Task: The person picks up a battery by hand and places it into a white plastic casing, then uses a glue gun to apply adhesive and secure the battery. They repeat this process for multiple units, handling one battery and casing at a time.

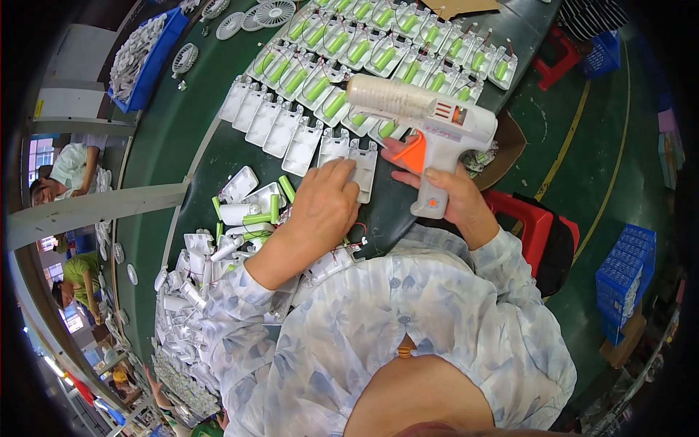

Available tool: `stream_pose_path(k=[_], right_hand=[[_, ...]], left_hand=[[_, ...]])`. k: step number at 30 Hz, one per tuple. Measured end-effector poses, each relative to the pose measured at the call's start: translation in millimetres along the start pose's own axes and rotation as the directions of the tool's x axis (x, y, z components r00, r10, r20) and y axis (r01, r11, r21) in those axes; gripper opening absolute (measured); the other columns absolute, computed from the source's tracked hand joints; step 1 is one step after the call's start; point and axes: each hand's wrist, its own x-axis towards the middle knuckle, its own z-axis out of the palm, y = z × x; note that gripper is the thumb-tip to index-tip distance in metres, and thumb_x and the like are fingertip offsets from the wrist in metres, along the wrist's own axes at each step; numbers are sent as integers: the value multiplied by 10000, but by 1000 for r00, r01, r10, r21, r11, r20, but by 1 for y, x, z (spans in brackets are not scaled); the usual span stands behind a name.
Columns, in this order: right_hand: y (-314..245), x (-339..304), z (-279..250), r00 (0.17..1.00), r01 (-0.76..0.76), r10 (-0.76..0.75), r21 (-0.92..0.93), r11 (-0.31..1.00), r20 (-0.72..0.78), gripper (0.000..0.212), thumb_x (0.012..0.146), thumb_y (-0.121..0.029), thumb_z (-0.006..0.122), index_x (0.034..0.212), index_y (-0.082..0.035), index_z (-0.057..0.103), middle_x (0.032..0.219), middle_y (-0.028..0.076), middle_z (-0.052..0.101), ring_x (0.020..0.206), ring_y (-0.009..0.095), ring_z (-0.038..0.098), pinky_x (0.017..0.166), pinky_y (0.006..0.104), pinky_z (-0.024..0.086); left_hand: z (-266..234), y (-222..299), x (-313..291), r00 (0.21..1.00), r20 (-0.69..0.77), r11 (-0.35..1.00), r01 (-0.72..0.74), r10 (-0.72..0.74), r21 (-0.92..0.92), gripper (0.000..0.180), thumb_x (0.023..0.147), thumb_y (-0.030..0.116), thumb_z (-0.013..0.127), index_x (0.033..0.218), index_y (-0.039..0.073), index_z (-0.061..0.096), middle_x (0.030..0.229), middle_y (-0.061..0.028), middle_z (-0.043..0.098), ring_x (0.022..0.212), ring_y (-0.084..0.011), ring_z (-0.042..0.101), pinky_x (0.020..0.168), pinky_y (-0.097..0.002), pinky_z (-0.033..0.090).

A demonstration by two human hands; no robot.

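Blue tray [173,35] of white parts, far left of the glue gun [448,131]. Heap of white parts [196,291], below and left of the glue gun. Row of unfilled white casings [279,132], on the bench [207,175] left of the glue gun. Left hand [325,200], same side, grip half-curled over the end casings (whether pinching one, cannot tell). Right hand [459,193], grip closed round the glue gun's handle, nozzle pointing left.

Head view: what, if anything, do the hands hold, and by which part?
The right hand holds the glue gun by its handle. The left hand is at a white casing; grip unclear.
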Motion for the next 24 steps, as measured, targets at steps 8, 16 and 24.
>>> stream_pose_path(k=[8,16,24], right_hand=[[-14,5,-5,999,-17,19,-60,998,45,785,843,-300,685,1508,-81,329,1530,236,402,1406,394,415,1127,464,368],[-14,10,8,997,9,-9,-1,1000,73,692,837,-296,691,1424,-81,394,1495,270,425,1377,428,437,1102,491,393],[-8,6,16,984,-92,79,73,993,159,673,831,-288,721,1404,-109,416,1457,290,451,1262,413,551,981,487,500]], left_hand=[[-7,-18,0,1000,2,999,25,-25,-35,202,723,69,694,896,-25,647,1244,-171,592,1138,-323,580,925,-413,459],[-30,-34,-1,1000,-8,986,25,-27,-167,235,751,90,700,967,10,653,1220,-137,626,1085,-325,622,862,-430,505],[-71,-135,-24,630,-50,632,774,-775,-51,1036,653,213,892,1498,5,331,1436,-215,437,1037,-338,641,884,-400,536]])
